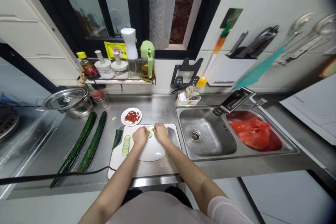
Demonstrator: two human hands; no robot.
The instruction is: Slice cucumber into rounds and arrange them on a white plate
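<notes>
A white plate [152, 150] rests on the pale cutting board [119, 161], and a few cucumber slices [150, 134] lie at its far edge. My left hand [141, 135] is closed over the plate's far left side; its fingertips are hidden. On the other side my right hand [161, 133] is closed too, fingertips at the slices, seemingly pinching one. Left of my left hand, a row of overlapping cucumber slices [126, 145] lies on the board. A cut cucumber piece [118, 138] sits at the board's left edge. Beside my right hand is a flat grey shiny thing, partly hidden.
Two whole cucumbers [91, 147] lie to the left, near a lidded steel pot [76, 101]. A small dish of red berries [131, 116] stands behind the board. The double sink [210, 133] is at the right, with a red bag [250, 133]. A dark cable [57, 175] crosses the front left.
</notes>
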